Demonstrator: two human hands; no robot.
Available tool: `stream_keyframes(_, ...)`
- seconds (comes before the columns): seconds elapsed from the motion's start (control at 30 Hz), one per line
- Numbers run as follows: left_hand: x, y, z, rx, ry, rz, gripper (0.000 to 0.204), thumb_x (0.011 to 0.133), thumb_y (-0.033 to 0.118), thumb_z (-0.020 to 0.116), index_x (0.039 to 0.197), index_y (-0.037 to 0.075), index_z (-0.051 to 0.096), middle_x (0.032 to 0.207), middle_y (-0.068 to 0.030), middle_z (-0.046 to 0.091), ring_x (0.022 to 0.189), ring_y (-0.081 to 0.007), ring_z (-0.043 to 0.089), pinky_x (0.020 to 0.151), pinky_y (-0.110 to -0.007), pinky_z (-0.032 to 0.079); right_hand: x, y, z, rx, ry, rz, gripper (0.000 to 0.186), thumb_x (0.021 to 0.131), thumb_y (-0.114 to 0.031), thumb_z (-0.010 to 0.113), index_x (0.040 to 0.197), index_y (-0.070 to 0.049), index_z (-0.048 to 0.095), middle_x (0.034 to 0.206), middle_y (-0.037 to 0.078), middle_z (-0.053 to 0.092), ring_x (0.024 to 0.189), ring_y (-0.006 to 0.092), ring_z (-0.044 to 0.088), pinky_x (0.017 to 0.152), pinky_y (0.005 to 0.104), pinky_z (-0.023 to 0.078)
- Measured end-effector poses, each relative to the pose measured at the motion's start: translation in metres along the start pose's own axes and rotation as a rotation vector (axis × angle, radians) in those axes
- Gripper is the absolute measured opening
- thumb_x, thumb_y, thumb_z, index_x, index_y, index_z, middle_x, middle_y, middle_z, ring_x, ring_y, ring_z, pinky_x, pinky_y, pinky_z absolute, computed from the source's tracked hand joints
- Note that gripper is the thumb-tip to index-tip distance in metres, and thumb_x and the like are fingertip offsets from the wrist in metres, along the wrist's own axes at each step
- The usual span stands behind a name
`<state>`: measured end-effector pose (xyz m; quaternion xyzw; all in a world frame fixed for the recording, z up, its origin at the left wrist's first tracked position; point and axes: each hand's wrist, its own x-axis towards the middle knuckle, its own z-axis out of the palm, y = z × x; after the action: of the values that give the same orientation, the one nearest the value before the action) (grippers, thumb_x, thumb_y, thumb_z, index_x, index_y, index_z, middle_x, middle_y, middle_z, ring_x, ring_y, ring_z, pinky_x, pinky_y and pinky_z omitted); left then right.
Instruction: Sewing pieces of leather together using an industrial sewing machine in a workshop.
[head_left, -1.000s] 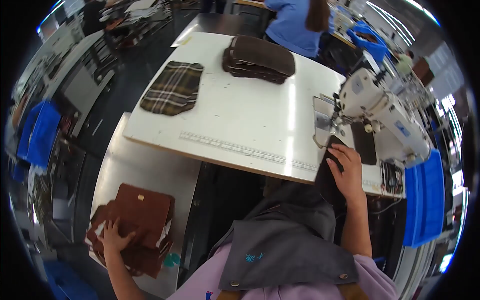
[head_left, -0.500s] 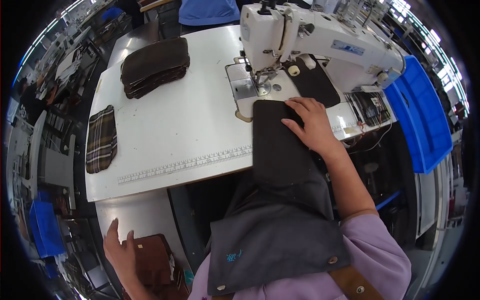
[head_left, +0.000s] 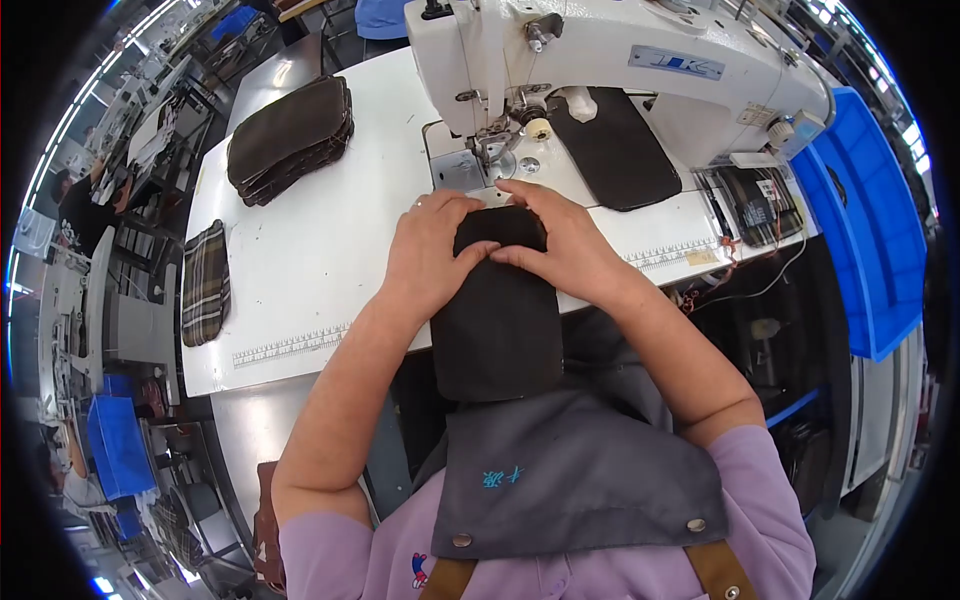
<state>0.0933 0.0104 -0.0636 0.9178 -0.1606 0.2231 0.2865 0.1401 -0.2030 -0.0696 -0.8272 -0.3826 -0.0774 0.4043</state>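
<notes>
A dark brown, round-cornered panel (head_left: 497, 335) lies over the table's front edge, its near end hanging toward my apron. My left hand (head_left: 430, 245) grips its far left corner, the thumb flat on top and the fingers curled at the edge. From the other side my right hand (head_left: 570, 245) holds the far right corner in the same way, and the two thumb tips nearly meet. Just beyond my fingers is the needle and presser foot area (head_left: 490, 155) of a white sewing machine (head_left: 590, 60). The panel's far edge is partly hidden by my fingers.
Back left on the white table (head_left: 380, 130) sits a stack of dark panels (head_left: 290, 140). Plaid fabric (head_left: 205, 285) lies at the left edge. Another dark panel (head_left: 625, 160) rests under the machine arm. A blue bin (head_left: 860, 230) stands at right, with thread and wires nearby.
My left hand has come up from the brown pieces at lower left onto the panel. My right hand has shifted its hold, and the panel appears further left and nearer the needle.
</notes>
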Motion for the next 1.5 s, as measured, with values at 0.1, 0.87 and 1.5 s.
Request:
stream_keyframes(0.1,0.005,-0.005,-0.002,-0.142,-0.176,-0.287,0.03,0.082,0.019,0.086,0.104,0.001,0.074,0.108,-0.0131,0.072,0.099,-0.0322,0.071,0.088,-0.039,0.056,-0.001,0.0,-0.002,0.391,0.054,0.198,0.038,0.094,-0.018,0.078,0.126,0.0,0.065,0.081,0.01,0.068,0.072,0.0163,0.062,0.069,0.0308,0.053)
stream_keyframes(0.87,-0.186,-0.142,-0.225,0.667,0.312,-0.557,0.027,0.077,0.015,0.085,0.1,0.004,0.078,0.108,-0.0132,0.077,0.097,-0.0308,0.074,0.087,-0.039,0.059,-0.014,0.009,-0.005,0.684,0.161,0.395,0.041,0.108,-0.019,0.063,0.072,-0.008,0.048,0.071,-0.011,0.038,0.069,0.0014,0.028,0.06,0.0232,0.024)
stream_keyframes(1.5,-0.217,-0.194,-0.261,-0.039,0.496,-1.031,0.021,0.089,0.02,0.086,0.096,0.001,0.083,0.084,-0.0003,0.076,0.076,-0.007,0.062,0.074,-0.025,0.051,-0.014,0.005,-0.007,0.65,0.104,0.421,0.039,0.108,-0.021,0.065,0.074,-0.005,0.054,0.071,-0.01,0.043,0.069,0.001,0.032,0.061,0.0223,0.027)
